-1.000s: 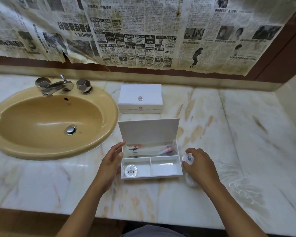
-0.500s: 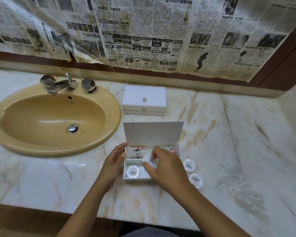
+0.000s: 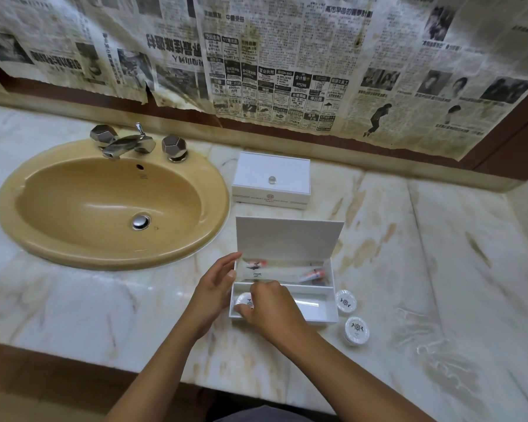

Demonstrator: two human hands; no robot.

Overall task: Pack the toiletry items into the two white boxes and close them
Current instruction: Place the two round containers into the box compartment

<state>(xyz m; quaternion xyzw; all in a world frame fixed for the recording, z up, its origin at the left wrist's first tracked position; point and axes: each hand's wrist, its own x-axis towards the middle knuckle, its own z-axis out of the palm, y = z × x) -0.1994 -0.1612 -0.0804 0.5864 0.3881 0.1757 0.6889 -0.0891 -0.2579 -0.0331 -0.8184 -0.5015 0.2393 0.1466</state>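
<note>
An open white box point(image 3: 329, 318) stands on the marble counter, its lid point(image 3: 288, 239) upright. Clear wrapped items with red print point(image 3: 313, 274) lie in its long rear compartment. My right hand point(image 3: 269, 309) pinches a round white soap point(image 3: 245, 300) over the front left compartment. My left hand point(image 3: 214, 287) rests with straight fingers against the box's left wall. Two more round white soaps lie on the counter to the right of the box, one point(image 3: 346, 300) beside it and one point(image 3: 356, 330) nearer me. A second white box point(image 3: 271, 181), shut, with a small knob, stands behind.
A tan oval sink point(image 3: 110, 205) with chrome taps point(image 3: 128, 143) takes up the left of the counter. Newspaper point(image 3: 256, 62) covers the wall behind. A crumpled clear wrapper point(image 3: 439, 354) lies at the right. The counter's front edge runs just below my forearms.
My right hand picked up a round soap from the counter at the right and carried it left into the box's front left compartment. My left hand stayed at the box's left wall.
</note>
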